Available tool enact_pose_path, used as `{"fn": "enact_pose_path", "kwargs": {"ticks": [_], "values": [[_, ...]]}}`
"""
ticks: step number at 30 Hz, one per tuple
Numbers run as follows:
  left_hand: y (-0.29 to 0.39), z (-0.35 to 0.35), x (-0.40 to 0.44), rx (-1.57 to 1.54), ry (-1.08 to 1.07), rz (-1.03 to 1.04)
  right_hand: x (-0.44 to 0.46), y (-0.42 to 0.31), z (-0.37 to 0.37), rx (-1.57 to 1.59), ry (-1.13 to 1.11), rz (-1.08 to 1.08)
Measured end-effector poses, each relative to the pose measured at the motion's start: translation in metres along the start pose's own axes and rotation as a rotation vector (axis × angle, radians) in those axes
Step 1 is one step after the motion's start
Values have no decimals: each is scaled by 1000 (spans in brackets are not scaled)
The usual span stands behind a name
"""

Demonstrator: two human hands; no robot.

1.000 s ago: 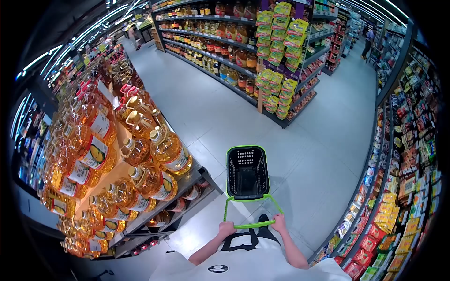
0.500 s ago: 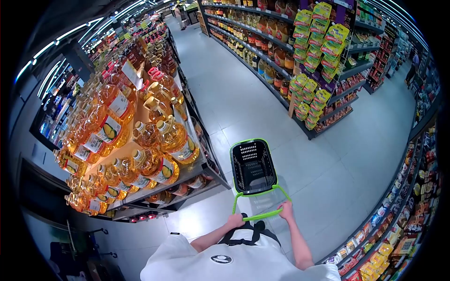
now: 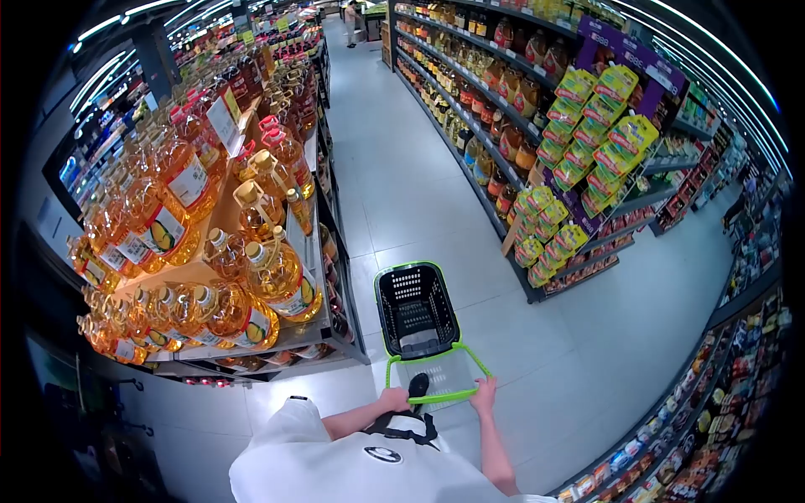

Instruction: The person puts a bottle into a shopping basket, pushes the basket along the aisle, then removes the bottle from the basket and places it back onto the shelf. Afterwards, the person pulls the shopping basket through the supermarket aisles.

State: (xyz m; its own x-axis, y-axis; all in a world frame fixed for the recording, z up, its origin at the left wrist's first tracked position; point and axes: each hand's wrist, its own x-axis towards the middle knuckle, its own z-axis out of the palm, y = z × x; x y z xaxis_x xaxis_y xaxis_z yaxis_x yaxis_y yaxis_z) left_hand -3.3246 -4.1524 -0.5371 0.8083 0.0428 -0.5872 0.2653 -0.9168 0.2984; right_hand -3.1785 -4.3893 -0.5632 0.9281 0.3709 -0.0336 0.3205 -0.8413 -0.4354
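Note:
A black shopping basket cart (image 3: 386, 314) with a bright green rim stands on the floor in front of me, with nothing visible inside. Its green push handle (image 3: 444, 397) reaches back toward my body. My left hand (image 3: 395, 400) is closed around the handle's left end. At the right end, my right hand (image 3: 484, 394) grips the same bar. One dark shoe (image 3: 418, 385) shows beneath the handle.
To the left, large bottles of golden oil (image 3: 281, 277) crowd a display stand (image 3: 335, 345). Ahead on the right, yellow-green packets (image 3: 579, 168) hang from a shelf end. Low shelves of packaged goods (image 3: 662, 444) curve along the right. A person (image 3: 350, 23) stands far down the aisle floor (image 3: 369, 142).
I have moved forward, and the oil display and packet rack appear closer. My view has turned, so the cart sits further left and lower. Both hands have stayed on the handle.

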Motion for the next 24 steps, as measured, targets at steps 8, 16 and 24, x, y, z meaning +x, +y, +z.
{"fn": "enact_pose_path", "kwargs": {"ticks": [8,16,24], "values": [[-16,-58,63,-130,-143,4,69,-28,-34,38,-138,22],[-12,-113,98,-163,-118,-28,78,10,-63,166,-61,20],[-14,-136,139,-201,-35,-264,36,78,-88,103,-196,485]]}}
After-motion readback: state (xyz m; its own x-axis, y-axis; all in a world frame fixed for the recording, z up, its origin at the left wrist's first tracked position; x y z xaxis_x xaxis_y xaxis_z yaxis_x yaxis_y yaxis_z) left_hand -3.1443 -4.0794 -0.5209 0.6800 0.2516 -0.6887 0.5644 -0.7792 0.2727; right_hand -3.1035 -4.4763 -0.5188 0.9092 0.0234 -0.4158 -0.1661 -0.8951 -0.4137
